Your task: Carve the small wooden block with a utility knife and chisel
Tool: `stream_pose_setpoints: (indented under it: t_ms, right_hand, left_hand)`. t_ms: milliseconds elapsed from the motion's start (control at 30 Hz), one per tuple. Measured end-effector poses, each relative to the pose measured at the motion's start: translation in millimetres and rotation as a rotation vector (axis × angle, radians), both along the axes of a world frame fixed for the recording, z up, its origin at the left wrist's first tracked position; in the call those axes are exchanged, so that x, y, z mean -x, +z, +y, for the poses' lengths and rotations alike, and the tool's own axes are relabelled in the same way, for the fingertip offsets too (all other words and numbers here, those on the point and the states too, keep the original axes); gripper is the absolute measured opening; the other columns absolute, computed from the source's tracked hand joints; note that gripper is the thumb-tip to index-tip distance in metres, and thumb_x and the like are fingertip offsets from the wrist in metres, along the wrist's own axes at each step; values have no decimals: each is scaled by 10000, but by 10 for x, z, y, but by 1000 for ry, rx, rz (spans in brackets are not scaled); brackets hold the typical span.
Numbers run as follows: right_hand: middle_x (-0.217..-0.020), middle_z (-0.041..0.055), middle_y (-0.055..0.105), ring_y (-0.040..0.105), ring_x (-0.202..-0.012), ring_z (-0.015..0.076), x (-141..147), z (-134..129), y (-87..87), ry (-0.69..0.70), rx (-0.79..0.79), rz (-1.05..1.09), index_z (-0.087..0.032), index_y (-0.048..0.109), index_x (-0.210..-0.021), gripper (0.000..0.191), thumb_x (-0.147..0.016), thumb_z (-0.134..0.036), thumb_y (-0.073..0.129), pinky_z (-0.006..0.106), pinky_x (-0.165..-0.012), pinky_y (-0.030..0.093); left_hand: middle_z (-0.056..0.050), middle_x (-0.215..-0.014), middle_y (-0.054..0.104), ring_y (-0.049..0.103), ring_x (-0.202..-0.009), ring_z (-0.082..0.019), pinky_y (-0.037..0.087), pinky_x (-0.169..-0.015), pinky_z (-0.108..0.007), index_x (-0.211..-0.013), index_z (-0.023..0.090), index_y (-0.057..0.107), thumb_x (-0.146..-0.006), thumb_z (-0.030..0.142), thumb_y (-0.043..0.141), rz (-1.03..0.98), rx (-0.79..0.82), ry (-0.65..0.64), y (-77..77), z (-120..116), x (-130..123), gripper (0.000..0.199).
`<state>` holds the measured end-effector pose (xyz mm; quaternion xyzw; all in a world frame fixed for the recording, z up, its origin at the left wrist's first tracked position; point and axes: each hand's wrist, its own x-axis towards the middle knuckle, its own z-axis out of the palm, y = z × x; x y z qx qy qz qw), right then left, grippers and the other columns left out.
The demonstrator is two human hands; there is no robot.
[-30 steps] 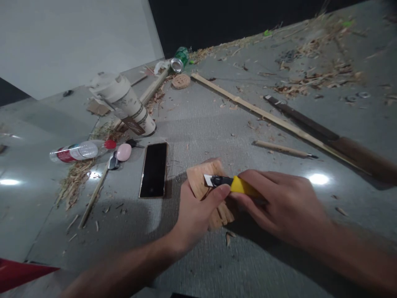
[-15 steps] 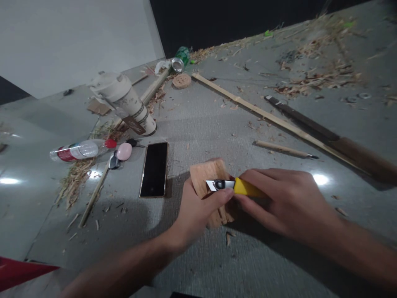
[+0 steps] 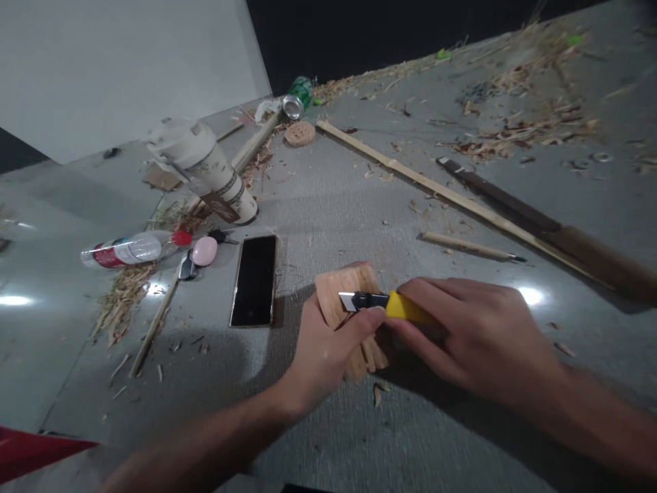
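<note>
My left hand (image 3: 328, 342) is closed around a small wooden block (image 3: 341, 284) with a grooved lower part. Its thumb lies over the block and presses near the back of the blade. In my right hand (image 3: 477, 329) is a yellow utility knife (image 3: 405, 307), gripped by its handle. The short blade points left across the block's face and seems to touch the wood. Part of the block and the far end of the knife's handle are hidden by my fingers.
Left of my hands lie a phone (image 3: 254, 281), a pink oval item (image 3: 205, 251) and a plastic bottle (image 3: 136, 248). Behind stand a lidded cup (image 3: 208, 168) and a green can (image 3: 298, 98). To the right are a pencil-like stick (image 3: 467, 246), a long wooden strip (image 3: 410, 177) and a file-like tool (image 3: 503, 202).
The knife blade has shifted slightly left and up on the block, its angle turned a little. Both hands keep their holds.
</note>
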<state>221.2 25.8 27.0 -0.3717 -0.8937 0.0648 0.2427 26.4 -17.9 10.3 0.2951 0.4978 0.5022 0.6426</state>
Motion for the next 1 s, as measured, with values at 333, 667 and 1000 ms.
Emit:
stream_pose_setpoints:
  t_ms: [333, 667, 1000]
  right_hand:
    - [-658, -8, 625, 567, -527, 161, -19, 16, -12, 25, 47, 9, -212, 621, -850, 295, -1045, -420, 545, 315, -537, 320]
    - [-673, 11, 652, 604, -541, 183, -26, 18, -15, 55, 99, 15, -189, 663, -884, 302, -1042, -412, 534, 327, -542, 332]
    - [-593, -39, 539, 511, -479, 138, -10, 1, 23, 36, 52, 19, -217, 560, -803, 243, -998, -357, 523, 304, -517, 291]
  left_hand:
    - [-62, -1025, 747, 708, -924, -199, 605, -848, -310, -1062, 194, 767, -762, 363, 936, 3, -63, -22, 14, 38, 14, 384]
    - [-45, -1001, 700, 668, -903, -169, 584, -807, -256, -1086, 185, 755, -786, 327, 914, -21, -124, -91, -4, 52, 35, 367]
    - [-27, -1093, 700, 673, -947, -155, 581, -849, -248, -1400, 258, 625, -751, 234, 932, -112, -130, -144, -3, 76, 45, 718]
